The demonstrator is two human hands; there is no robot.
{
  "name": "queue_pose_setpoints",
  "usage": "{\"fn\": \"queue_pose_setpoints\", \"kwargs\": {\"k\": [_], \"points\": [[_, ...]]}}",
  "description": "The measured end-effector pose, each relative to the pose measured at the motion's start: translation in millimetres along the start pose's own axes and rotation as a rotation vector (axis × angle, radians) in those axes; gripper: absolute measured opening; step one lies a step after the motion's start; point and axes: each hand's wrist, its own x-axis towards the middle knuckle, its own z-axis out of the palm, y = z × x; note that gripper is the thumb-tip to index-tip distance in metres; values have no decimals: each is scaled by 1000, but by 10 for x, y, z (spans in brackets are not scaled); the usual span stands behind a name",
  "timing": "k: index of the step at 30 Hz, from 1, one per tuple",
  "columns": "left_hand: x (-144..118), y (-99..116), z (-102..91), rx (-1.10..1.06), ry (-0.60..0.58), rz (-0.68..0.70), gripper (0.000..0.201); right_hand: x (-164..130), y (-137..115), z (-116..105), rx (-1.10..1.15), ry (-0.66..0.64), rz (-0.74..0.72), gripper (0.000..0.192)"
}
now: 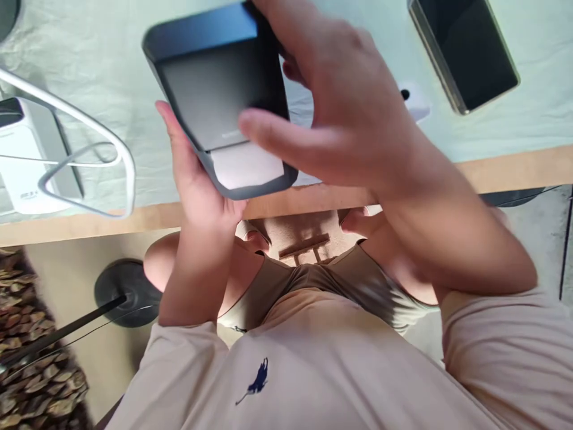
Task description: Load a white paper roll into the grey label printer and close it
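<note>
A dark, rounded rectangular case-like device is held over the near edge of the table, tilted towards me. Its recessed face is grey and glossy, with a pale whitish strip at the near end; I cannot tell exactly what kind of device it is. My left hand supports it from below and from the left, fingers largely hidden behind it. My right hand grips its right side, the thumb resting on the face just above the pale strip. The other right fingers are partly out of sight at the far side.
On the pale cloth at left sits a white box-shaped device with a looped white cable. A black phone-like slab lies at right. A small white item shows past my right wrist. A round black stand base is on the floor.
</note>
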Motion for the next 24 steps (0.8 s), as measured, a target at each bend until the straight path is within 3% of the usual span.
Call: {"fn": "queue_pose_setpoints", "kwargs": {"k": [2,4,10,13,17,19,21,24], "points": [[-16,-14,-32,-112,-45,34,41,28,34,2,35,-37,33,72],[-13,-38,-54,-144,-69,-24,33,52,118,40,89,-28,105,73],[-9,-66,-20,-212,34,-155,41,-24,308,137,263,57,143,91],[-10,-10,-4,-273,-23,-198,43,-76,155,125,266,214,160,75],[-28,23,0,-281,-84,-232,49,-89,-97,82,450,426,356,39],[-47,4,1,-246,-33,-202,43,-83,-123,77,307,496,288,35],[-66,-17,3,-228,17,-173,34,-83,-91,74,-14,507,140,38],[-94,-18,20,-248,6,-192,32,-96,-50,37,-236,356,18,27]]}}
